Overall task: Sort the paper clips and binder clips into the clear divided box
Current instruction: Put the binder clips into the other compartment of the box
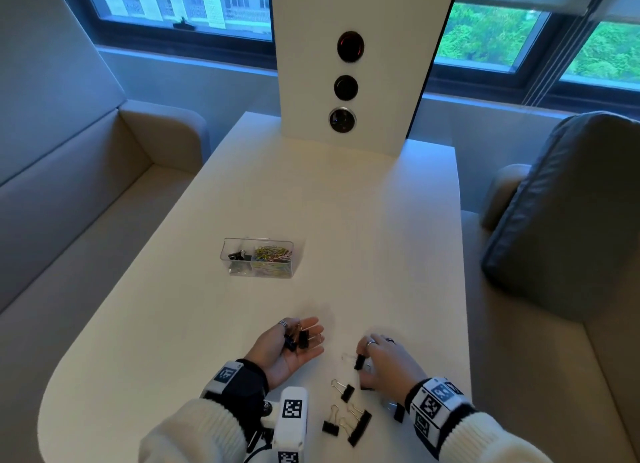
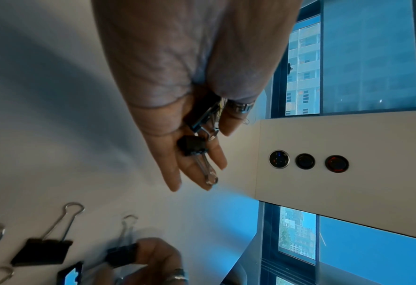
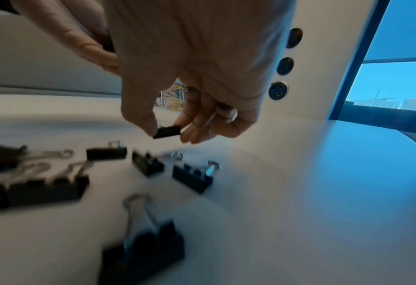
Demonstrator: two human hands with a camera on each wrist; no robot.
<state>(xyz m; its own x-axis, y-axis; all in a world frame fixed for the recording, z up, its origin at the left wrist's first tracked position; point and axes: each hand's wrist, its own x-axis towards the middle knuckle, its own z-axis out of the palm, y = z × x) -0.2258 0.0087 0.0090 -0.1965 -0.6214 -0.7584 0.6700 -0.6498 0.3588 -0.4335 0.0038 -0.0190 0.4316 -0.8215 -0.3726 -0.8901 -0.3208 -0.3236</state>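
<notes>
The clear divided box (image 1: 228,255) stands mid-table; black binder clips lie in its left compartment and coloured paper clips (image 1: 272,255) in its right. My left hand (image 1: 306,329) rests palm up near the front, fingers straight, carrying two small black binder clips (image 1: 303,339) (image 2: 193,146). Just to its right, my right hand (image 1: 363,355) (image 3: 170,123) pinches one small black binder clip (image 1: 359,363) (image 3: 167,132) between thumb and fingers, a little above the table. Several loose binder clips (image 1: 347,392) (image 3: 148,164) lie below and beside the right hand, one long clip (image 1: 360,427) among them.
The white table (image 1: 346,237) ends in a rounded front edge near my sleeves. An upright white panel with three round buttons (image 1: 345,87) stands at the far end. Beige sofas flank the table, and a grey cushion (image 1: 571,203) leans on the right.
</notes>
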